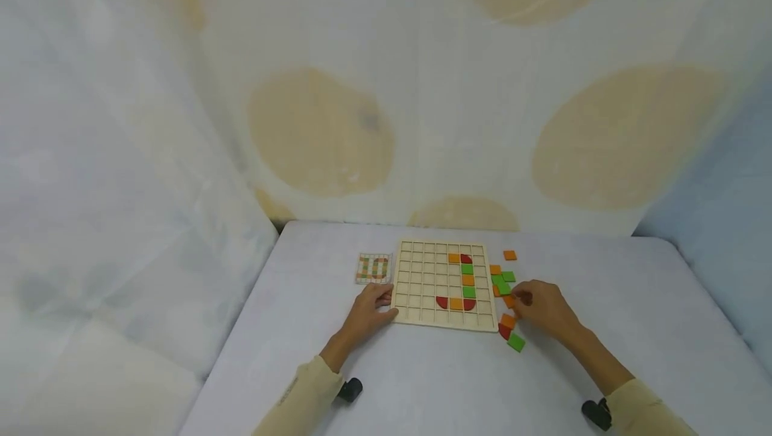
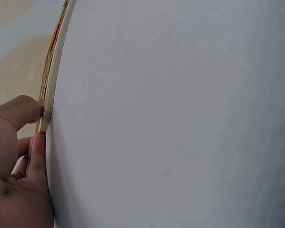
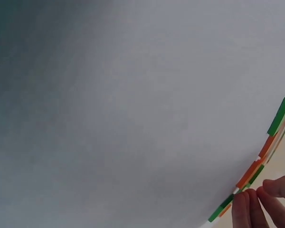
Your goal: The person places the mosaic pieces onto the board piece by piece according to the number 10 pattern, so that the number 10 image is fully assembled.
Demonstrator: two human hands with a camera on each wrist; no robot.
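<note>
A wooden grid board lies on the table, with orange, green and red tiles set in its right half. My left hand rests flat at the board's lower left edge. Its thumb touches the board's edge. My right hand is among the loose tiles right of the board, with its fingertips pinching an orange tile. More loose tiles lie around it: a green one, an orange one and a red one.
A small checked pattern card lies just left of the board. One orange tile sits apart, further back. The pale table is hemmed in by draped cloth walls at the back and both sides.
</note>
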